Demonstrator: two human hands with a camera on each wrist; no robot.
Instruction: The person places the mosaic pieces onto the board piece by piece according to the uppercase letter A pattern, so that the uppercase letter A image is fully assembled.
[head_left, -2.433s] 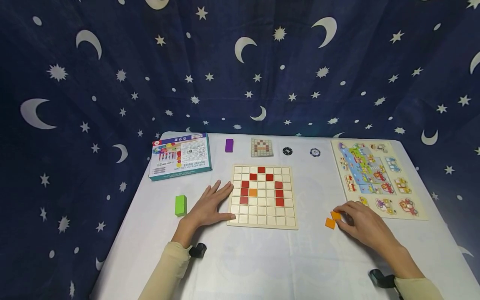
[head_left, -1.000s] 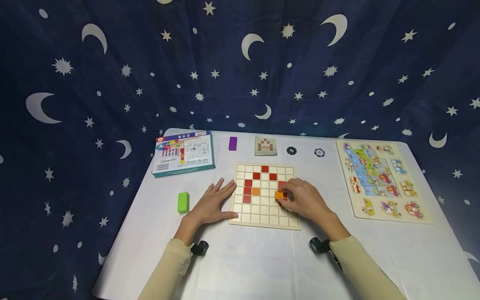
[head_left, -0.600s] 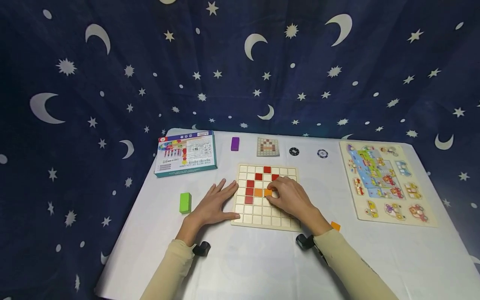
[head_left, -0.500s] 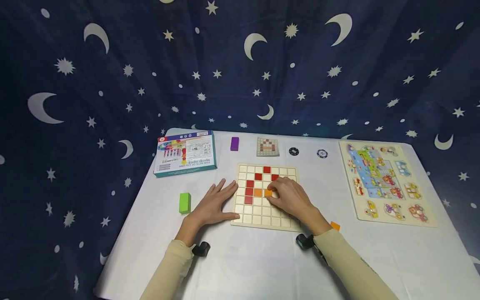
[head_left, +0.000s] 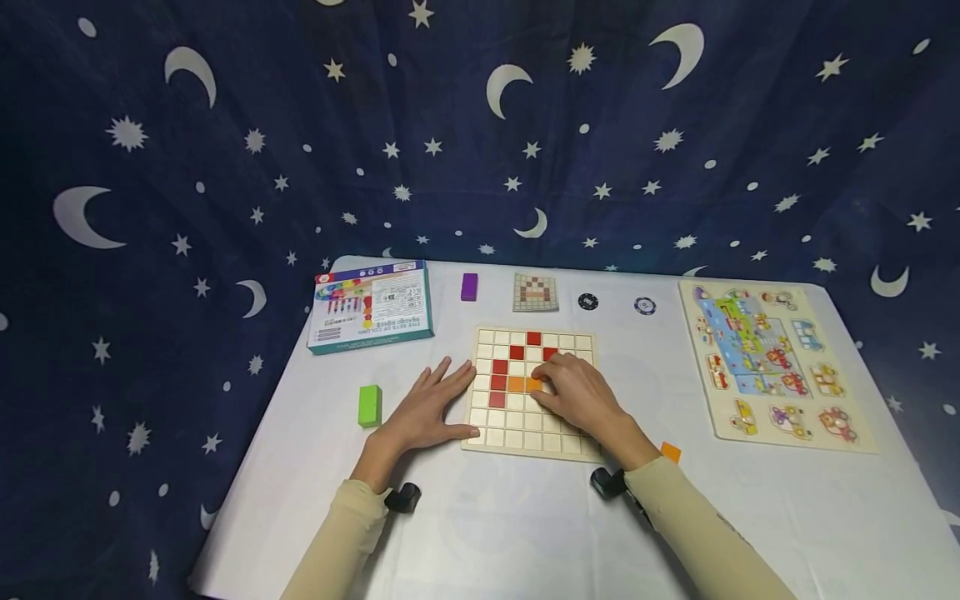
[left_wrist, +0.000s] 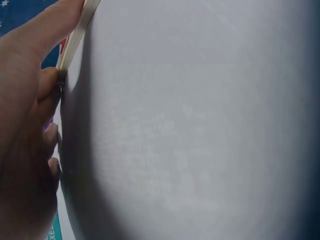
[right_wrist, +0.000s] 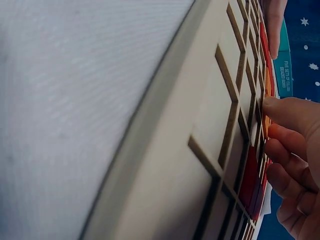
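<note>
A square wooden grid board (head_left: 522,444) lies on the white table, with red tiles (head_left: 498,382) in an arch. My right hand (head_left: 585,396) is over its right half and pinches an orange square tile (head_left: 533,385) between thumb and index finger. That tile sits right beside another orange tile (head_left: 516,384) on the board. Some red tiles on the right side are hidden under the hand in the head view. My left hand (head_left: 422,412) rests with fingers spread at the board's left edge, thumb (left_wrist: 40,30) against the rim.
A loose orange tile (head_left: 671,452) lies beside the right wrist. Behind the board are a pattern card (head_left: 536,293), a purple block (head_left: 469,287) and two round chips (head_left: 588,302). A green block (head_left: 370,407) and a box (head_left: 371,308) stand left; a picture puzzle (head_left: 780,417) lies right.
My right hand has carried one orange tile from the right side of the table leftward onto the board, lately sliding it against the other orange tile. The left hand has stayed put.
</note>
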